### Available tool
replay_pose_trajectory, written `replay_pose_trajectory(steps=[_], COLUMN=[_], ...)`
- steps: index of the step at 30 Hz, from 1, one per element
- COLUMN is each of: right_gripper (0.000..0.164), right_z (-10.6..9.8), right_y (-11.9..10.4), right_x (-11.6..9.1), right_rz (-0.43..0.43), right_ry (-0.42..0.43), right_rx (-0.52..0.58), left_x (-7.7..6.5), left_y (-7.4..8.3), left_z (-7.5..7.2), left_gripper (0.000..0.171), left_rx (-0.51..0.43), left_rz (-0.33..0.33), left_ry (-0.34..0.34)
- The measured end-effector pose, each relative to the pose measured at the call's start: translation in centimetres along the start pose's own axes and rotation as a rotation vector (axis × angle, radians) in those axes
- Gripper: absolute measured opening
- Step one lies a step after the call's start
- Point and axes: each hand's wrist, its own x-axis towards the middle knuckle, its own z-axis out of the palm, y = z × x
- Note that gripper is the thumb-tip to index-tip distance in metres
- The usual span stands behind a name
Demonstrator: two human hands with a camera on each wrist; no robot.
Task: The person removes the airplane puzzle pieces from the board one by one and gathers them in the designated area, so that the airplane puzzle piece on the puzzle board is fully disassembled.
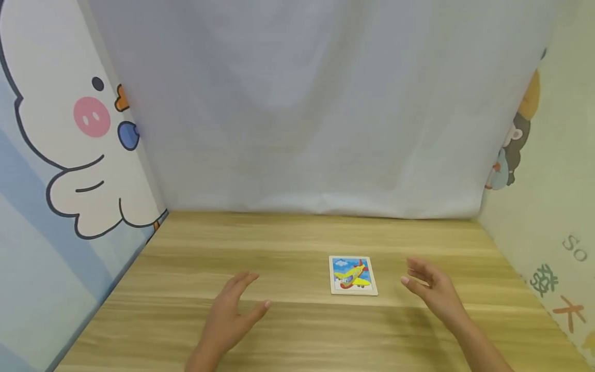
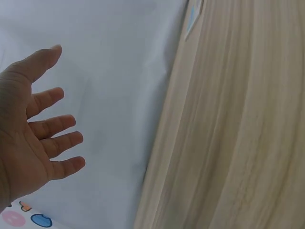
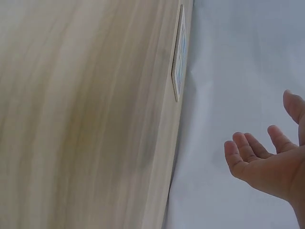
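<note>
A small picture puzzle board (image 1: 353, 276) with a yellow and red airplane on a blue sky lies flat on the wooden table, right of the middle. To its left, my left hand (image 1: 229, 312) hovers with fingers spread and nothing in it. My right hand (image 1: 434, 292) is nearer the board, off its right side, fingers slightly bent and holding nothing. The left wrist view shows the left palm (image 2: 24, 138) with thumb and fingers apart. In the right wrist view the board (image 3: 179, 57) appears edge-on, beyond the right hand (image 3: 271, 160).
A pale cloth (image 1: 297, 113) hangs along the table's back edge. Walls with cartoon prints border both sides, a white bird figure (image 1: 56, 119) on the left and small lettering on the right. The wood-grain table (image 1: 288, 341) spans between them.
</note>
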Motion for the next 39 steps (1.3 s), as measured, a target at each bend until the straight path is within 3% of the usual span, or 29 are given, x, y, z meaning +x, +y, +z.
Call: replay_pose_trajectory(steps=[4, 13, 24, 29, 39], right_gripper=[0.060, 0.059, 0.060, 0.061, 0.060], right_z=[0.5, 0.5, 1.7, 1.6, 1.6], right_y=[-0.2, -1.0, -0.2, 0.0, 0.5], right_x=[0.4, 1.9, 2.7, 2.6, 3.9], right_rz=[0.029, -0.004, 0.041, 0.063, 0.069], right_ry=[-0.022, -0.055, -0.059, -0.059, -0.069], right_rx=[0.001, 0.028, 0.148, 0.145, 0.139], left_x=[0.4, 1.8, 2.9, 3.5, 4.9], left_y=[0.5, 1.3, 2.3, 2.8, 3.1], left_z=[1.2, 2.9, 5.3, 6.8, 9.2], left_gripper=[0.057, 0.058, 0.058, 0.059, 0.057], left_rx=[-0.012, -0.056, -0.076, -0.098, -0.127], left_rz=[0.012, 0.031, 0.053, 0.060, 0.040], left_ry=[-0.053, -0.094, -0.205, -0.267, -0.255])
